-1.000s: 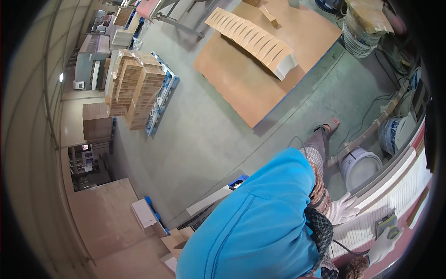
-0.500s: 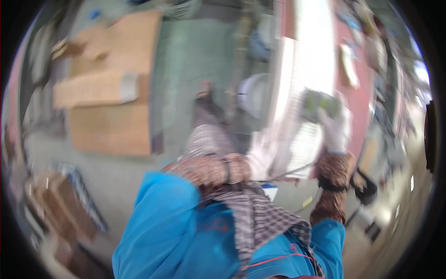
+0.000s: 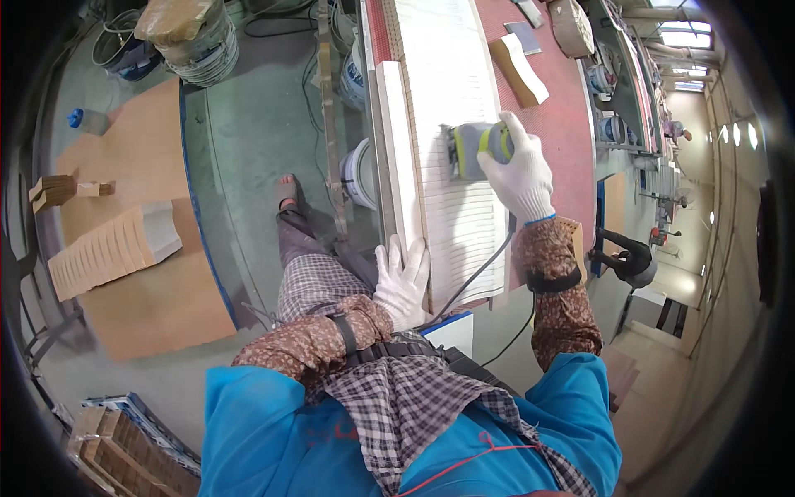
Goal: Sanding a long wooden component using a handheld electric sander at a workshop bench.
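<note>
My right hand [image 3: 522, 178], in a white knit glove, is wrapped round a grey and lime-green power sander [image 3: 471, 149]. The sander lies on a row of narrow white strips [image 3: 455, 240], its front edge blurred. From the sander a dark cord [image 3: 474, 277] runs back toward my waist. My left hand [image 3: 402, 282], gloved too, rests with fingers spread on the near left end of the row, beside a long white bar [image 3: 399, 157] along its left side.
A red mesh-covered bench top [image 3: 559, 99] carries a curved wooden piece [image 3: 520, 70] and a small grey pad [image 3: 522, 38]. White buckets [image 3: 358, 174] stand left below the bench. On a brown board [image 3: 132, 306] at left lies a slatted wooden stack [image 3: 112, 248]. A person [image 3: 631, 258] works farther right.
My view has swung to the right and become sharper, so the bench appears farther left. The sander stays in my right hand on the white strips; my left hand is still at their near end.
</note>
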